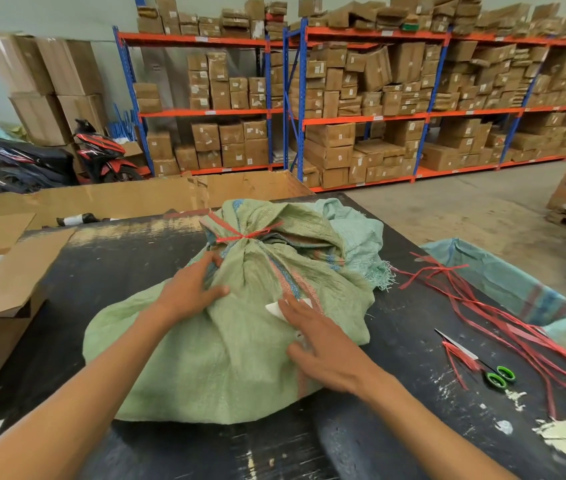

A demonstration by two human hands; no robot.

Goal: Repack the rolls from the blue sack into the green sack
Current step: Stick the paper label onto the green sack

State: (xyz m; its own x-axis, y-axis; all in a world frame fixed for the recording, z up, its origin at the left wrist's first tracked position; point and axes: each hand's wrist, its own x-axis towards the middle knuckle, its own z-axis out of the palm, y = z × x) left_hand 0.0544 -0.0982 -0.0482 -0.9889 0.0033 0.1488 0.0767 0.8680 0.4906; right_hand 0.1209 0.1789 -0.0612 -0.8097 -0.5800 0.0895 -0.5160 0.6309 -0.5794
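Right now the left hand lies spread on the green sack, its grip loose, fingers curled into the gathered cloth just below the tied neck. The right hand lies flat and open on the sack's right flank, beside a white scrap. The sack is a bulging, wrinkled woven bundle, its neck cinched with red plastic twine, and it sits mid-table. A pale blue sack lies crumpled behind it. Loose red strips and green-handled scissors lie to the right.
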